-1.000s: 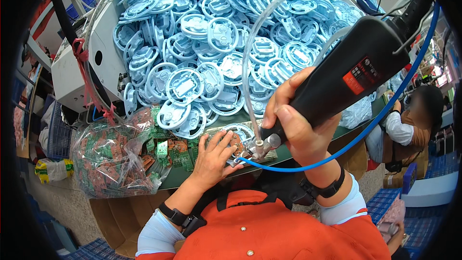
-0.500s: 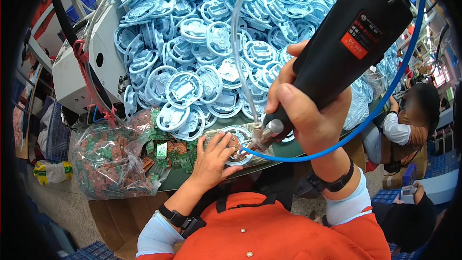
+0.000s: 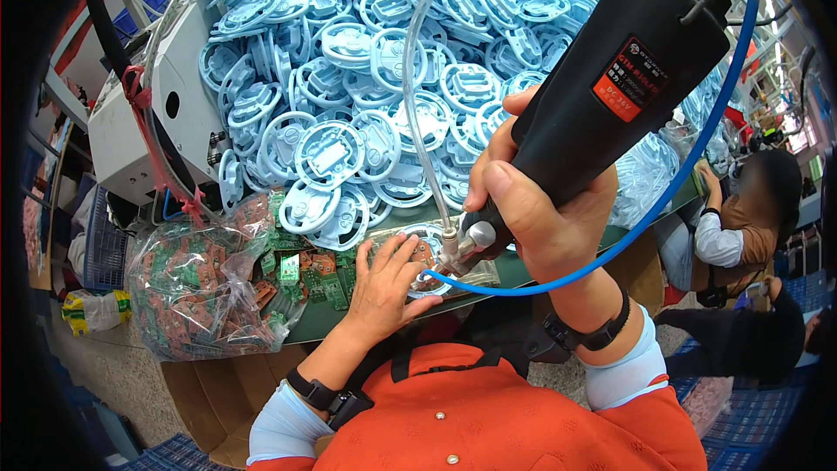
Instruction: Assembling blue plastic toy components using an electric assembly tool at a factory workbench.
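An electric screwdriver [image 3: 615, 78] with a thick black body is gripped in my right hand [image 3: 554, 222], tilted with its metal nose down and to the left. That nose is over a light-blue round plastic part [image 3: 429, 229] lying on the bench, with a small orange circuit board [image 3: 424, 249] in it. Against the part's left side lies my left hand [image 3: 384, 290], fingers spread and touching it. A clear tube [image 3: 408, 78] and a blue hose [image 3: 667, 228] run to the screwdriver's nose, which hides the bit's tip.
A tall heap of similar blue parts [image 3: 331, 155] covers the back of the bench. At left sit a clear bag of circuit boards [image 3: 205, 288], loose green boards [image 3: 327, 288] and a white machine box [image 3: 139, 135]. Another person [image 3: 758, 218] sits at the right.
The screwdriver and my right hand have shifted slightly left and down, with the nose still over the part. My left hand stays in place. At lower right another person's dark sleeve has moved.
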`<state>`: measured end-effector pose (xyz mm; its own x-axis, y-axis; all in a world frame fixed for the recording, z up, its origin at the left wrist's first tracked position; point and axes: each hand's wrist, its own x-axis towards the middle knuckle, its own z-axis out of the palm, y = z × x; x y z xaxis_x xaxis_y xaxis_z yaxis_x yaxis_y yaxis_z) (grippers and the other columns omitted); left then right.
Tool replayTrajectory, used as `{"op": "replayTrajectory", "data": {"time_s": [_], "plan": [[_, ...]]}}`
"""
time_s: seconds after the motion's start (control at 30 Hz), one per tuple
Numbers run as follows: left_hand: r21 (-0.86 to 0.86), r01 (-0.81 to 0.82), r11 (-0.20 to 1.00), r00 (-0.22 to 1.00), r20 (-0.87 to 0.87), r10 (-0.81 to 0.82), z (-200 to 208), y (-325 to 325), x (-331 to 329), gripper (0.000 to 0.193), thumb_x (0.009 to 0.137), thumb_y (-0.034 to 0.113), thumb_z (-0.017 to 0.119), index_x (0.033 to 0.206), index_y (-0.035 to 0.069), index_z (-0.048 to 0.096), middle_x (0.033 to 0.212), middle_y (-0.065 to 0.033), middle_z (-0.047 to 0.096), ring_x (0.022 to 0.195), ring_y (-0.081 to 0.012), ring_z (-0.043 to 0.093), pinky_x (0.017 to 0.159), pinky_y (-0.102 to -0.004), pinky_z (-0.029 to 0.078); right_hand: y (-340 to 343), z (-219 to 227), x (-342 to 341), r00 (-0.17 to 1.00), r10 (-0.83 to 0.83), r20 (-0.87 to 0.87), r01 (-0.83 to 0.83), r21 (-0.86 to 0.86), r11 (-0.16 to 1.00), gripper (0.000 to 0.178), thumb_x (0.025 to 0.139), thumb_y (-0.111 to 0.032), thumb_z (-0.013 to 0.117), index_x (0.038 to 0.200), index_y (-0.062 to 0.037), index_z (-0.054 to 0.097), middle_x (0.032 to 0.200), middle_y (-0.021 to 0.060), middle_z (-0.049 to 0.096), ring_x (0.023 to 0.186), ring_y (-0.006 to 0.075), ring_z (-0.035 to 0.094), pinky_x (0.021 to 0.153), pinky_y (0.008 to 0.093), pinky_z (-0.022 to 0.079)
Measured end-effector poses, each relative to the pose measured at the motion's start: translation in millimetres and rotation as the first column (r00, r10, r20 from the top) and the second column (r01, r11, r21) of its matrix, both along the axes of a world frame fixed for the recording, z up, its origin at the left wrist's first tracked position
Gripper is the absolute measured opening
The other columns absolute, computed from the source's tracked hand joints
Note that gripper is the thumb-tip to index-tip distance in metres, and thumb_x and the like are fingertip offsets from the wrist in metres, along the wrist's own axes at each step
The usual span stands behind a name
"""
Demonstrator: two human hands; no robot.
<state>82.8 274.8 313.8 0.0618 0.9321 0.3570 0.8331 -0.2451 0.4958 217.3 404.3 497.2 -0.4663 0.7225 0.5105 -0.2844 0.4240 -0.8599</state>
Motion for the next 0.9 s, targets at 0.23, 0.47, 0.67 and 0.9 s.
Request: {"op": "replayTrajectory", "data": {"time_s": [0.23,0.47,0.67,0.9], "plan": [[-0.022,0.009,1.000,1.000,-0.005,-0.009,-4,1,0,0.053,0.071,0.038,0.083,0.111,0.010,0.062,0.138,-0.0113,0.053,0.134,-0.0305,0.043,0.107,-0.0610,0.026,-2,-5,-2,0.999,-0.030,0.018,0.031,-0.023,0.999,0.045,0.082,0.005,0.060,0.124,0.0035,0.046,0.081,0.0098,0.058,0.066,0.0179,0.063,0.063,0.0303,0.052],[-0.003,-0.030,1.000,1.000,-0.002,0.030,-2,1,2,0.051,0.072,0.038,0.083,0.110,0.010,0.062,0.138,-0.0098,0.054,0.133,-0.0300,0.044,0.107,-0.0608,0.026,-1,-6,-1,1.000,-0.027,0.016,0.026,0.013,1.000,0.045,0.081,0.005,0.060,0.124,0.0038,0.046,0.080,0.0100,0.058,0.066,0.0179,0.063,0.063,0.0304,0.052],[0.015,-0.023,1.000,1.000,-0.013,0.023,-2,2,0,0.051,0.072,0.038,0.083,0.110,0.011,0.062,0.137,-0.0098,0.055,0.133,-0.0300,0.045,0.105,-0.0603,0.028,1,-12,4,0.995,-0.050,0.081,0.041,0.106,0.994,0.040,0.080,0.005,0.059,0.118,0.0019,0.045,0.076,0.0098,0.056,0.063,0.0179,0.062,0.061,0.0301,0.052],[0.012,-0.005,1.000,1.000,-0.029,0.006,-6,2,-1,0.059,0.068,0.039,0.085,0.113,0.010,0.059,0.139,-0.0089,0.055,0.132,-0.0292,0.046,0.104,-0.0601,0.030,-9,-12,-4,0.989,0.124,0.085,-0.127,0.028,0.992,0.050,0.079,0.004,0.062,0.125,0.0019,0.042,0.077,0.0079,0.058,0.066,0.0160,0.062,0.061,0.0294,0.051]]}}
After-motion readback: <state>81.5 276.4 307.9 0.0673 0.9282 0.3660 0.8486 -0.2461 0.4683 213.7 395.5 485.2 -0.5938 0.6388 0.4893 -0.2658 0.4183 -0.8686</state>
